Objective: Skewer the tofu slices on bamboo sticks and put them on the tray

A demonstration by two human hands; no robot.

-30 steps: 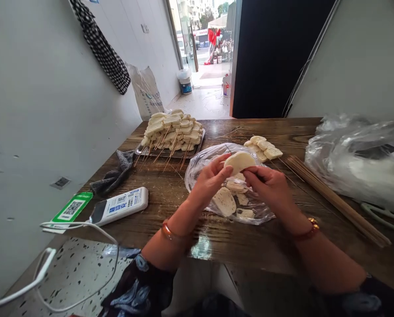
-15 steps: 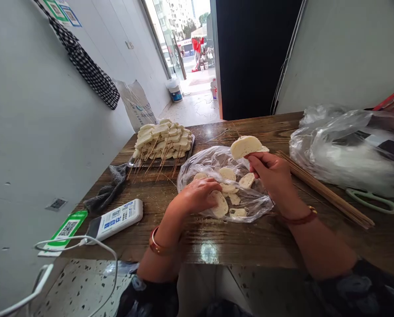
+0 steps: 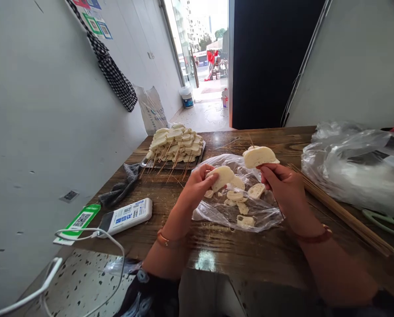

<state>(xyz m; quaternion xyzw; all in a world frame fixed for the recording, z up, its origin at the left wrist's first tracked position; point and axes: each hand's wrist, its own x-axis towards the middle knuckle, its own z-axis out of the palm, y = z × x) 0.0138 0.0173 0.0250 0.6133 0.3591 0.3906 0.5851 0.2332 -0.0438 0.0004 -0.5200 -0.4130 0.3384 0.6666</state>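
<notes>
Skewered bread slices [image 3: 175, 141] fill a tray [image 3: 202, 152]; loose pieces [image 3: 256, 190] lie unskewered in a plastic bag [image 3: 207, 212]. The left hand [image 3: 197, 187] pinches one slice [image 3: 224, 177], the right hand [image 3: 283, 187] a loaded skewer [image 3: 251, 140].

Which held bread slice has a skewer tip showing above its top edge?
The front bread slice in the right hand: a thin skewer tip rises above it. The other bread slice, in the left hand, shows none.

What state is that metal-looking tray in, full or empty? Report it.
Full: pale slices are heaped well above the rim of the tray, with sticks poking out at the front.
</notes>
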